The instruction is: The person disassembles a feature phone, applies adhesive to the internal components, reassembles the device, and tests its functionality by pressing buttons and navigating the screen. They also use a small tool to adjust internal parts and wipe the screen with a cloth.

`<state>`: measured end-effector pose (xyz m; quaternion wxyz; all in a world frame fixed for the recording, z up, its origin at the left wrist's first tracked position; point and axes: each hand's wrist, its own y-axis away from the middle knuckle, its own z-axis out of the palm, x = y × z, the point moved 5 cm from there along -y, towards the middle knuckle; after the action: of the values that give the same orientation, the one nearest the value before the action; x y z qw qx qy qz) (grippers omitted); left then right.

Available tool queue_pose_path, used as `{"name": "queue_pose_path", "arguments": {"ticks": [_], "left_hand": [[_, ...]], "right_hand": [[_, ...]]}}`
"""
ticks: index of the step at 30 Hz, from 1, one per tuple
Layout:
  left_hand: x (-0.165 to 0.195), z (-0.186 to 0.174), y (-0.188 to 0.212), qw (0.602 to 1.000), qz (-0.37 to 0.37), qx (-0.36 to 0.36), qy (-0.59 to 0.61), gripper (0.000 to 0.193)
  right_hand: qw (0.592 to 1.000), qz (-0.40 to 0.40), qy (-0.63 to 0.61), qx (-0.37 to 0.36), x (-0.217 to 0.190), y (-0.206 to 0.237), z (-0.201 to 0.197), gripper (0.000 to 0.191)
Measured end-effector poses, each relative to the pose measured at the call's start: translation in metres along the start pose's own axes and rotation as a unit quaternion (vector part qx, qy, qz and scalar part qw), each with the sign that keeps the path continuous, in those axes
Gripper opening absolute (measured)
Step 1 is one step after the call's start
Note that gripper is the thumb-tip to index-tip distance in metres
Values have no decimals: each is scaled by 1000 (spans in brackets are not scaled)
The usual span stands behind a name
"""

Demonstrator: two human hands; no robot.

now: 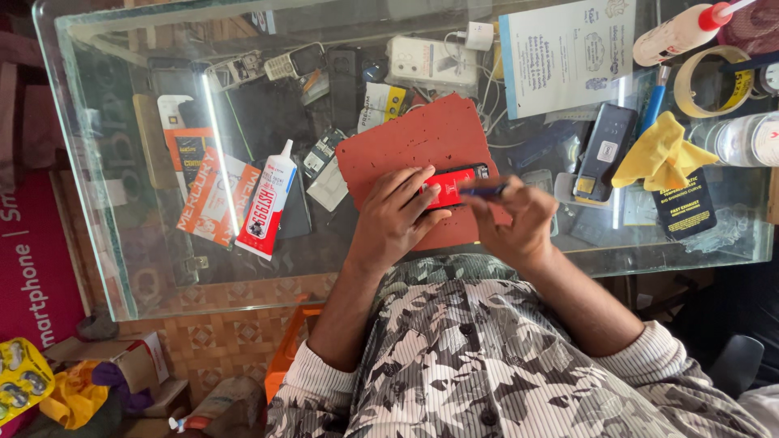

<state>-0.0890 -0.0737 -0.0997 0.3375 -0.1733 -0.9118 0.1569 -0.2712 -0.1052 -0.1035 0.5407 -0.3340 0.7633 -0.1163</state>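
A white glue tube (266, 200), yellow cloth (661, 152) and, seemingly, a tape roll (716, 81) lie about.
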Motion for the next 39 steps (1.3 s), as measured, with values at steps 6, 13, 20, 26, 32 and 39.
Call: {"name": "queue_pose_path", "arguments": {"ticks": [6, 13, 20, 26, 32, 39], "left_hand": [[-1, -1, 0, 1000, -10, 4, 12, 44], [0, -3, -3, 1000, -16, -4, 11, 42], [2, -6, -5, 1000, -15, 4, 13, 42], [3, -8, -5, 1000, -19, 4, 17, 40], [5, -8, -6, 1000, -14, 11, 14, 39], [4, -8, -6, 1000, -13, 9, 23, 39]], "right_hand": [[1000, 17, -19, -1, 12, -15, 8, 51], [999, -8, 48, -11, 6, -23, 11, 51], [985, -75, 145, -61, -15, -39, 8, 47], [996, -48, 72, -21, -8, -41, 13, 49], [995, -17, 65, -76, -6, -40, 15, 54], [994, -45, 98, -14, -5, -37, 19, 54]]}}
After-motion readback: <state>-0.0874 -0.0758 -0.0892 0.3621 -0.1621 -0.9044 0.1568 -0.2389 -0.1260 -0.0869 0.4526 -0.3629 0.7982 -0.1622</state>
